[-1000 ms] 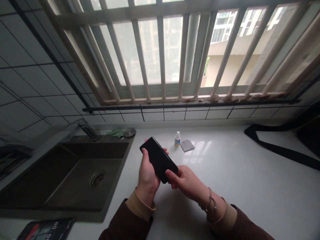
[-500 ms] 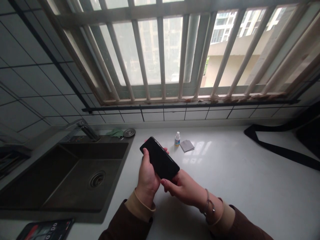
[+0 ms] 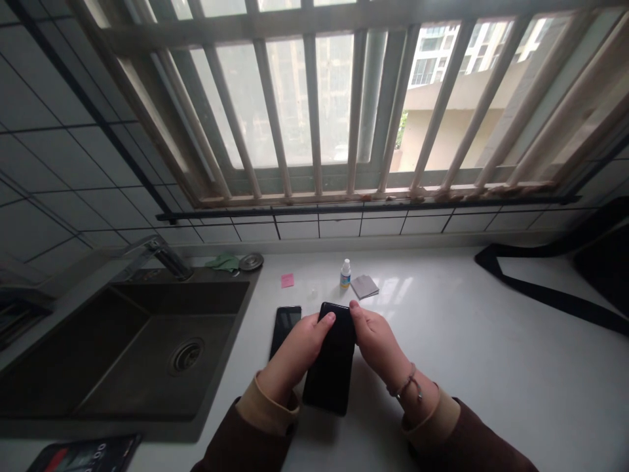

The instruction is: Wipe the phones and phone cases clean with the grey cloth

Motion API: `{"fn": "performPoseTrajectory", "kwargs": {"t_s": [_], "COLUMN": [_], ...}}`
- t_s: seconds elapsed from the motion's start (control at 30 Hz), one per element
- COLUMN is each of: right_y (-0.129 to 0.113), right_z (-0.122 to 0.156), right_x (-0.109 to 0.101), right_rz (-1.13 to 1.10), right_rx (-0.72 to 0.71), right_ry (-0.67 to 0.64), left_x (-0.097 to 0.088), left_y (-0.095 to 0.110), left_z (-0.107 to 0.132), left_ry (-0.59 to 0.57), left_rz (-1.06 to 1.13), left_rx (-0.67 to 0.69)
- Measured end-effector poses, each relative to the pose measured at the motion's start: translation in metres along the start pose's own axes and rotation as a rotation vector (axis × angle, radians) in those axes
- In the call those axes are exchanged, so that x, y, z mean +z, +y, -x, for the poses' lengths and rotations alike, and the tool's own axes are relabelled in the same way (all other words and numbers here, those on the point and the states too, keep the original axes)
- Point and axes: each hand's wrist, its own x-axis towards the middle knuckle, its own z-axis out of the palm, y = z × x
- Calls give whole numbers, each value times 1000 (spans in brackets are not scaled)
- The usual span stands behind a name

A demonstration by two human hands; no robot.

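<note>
A black smartphone [image 3: 330, 373] is held over the white counter, its dark face toward me. My left hand [image 3: 301, 347] grips its left edge, thumb on the upper part of the face. At the upper right edge, my right hand [image 3: 377, 334] is closed on the same phone, thumb at the corner; the other fingers are hidden behind. Left of it a second dark phone [image 3: 286, 326] lies flat, partly covered by my left hand. Beyond are a small white-capped bottle [image 3: 345, 274], a folded grey cloth [image 3: 364, 286] and a pink paper square [image 3: 287, 280].
A dark sink [image 3: 142, 354] with a faucet [image 3: 170, 257] is on the left. Near it lie a green cloth [image 3: 223, 263] and a metal drain strainer [image 3: 251, 261]. A device with a lit display [image 3: 88, 455] sits front left; a black strap [image 3: 550, 293] lies right. A barred window is behind.
The held phone has turned from slanted to nearly upright and come nearer me. My right hand has shifted from its lower end to its upper right edge. The second phone and pink square now show.
</note>
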Motion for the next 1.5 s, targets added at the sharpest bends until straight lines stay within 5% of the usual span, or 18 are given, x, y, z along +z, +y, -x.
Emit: {"fn": "performPoseTrajectory", "kwargs": {"t_s": [0.3,0.57,0.77,1.03,1.5], "right_y": [1,-6,-2,11,14], "right_z": [2,1,3,-1,4], "right_x": [1,1,5,6,16], "right_rz": [71,143,80,285,494], "right_rx": [-61,3,103,97,118], "right_ry": [-27,-184,-276,-221,-151], "left_x": [5,9,3,0,11], "left_y": [-14,-23,-34,-27,-39], "left_z": [-7,-10,-18,-14,-11], "left_ry": [114,310,445,433,344], "left_rz": [-54,27,-139,-524,-671], "left_rx": [108,64,-7,-7,59]}}
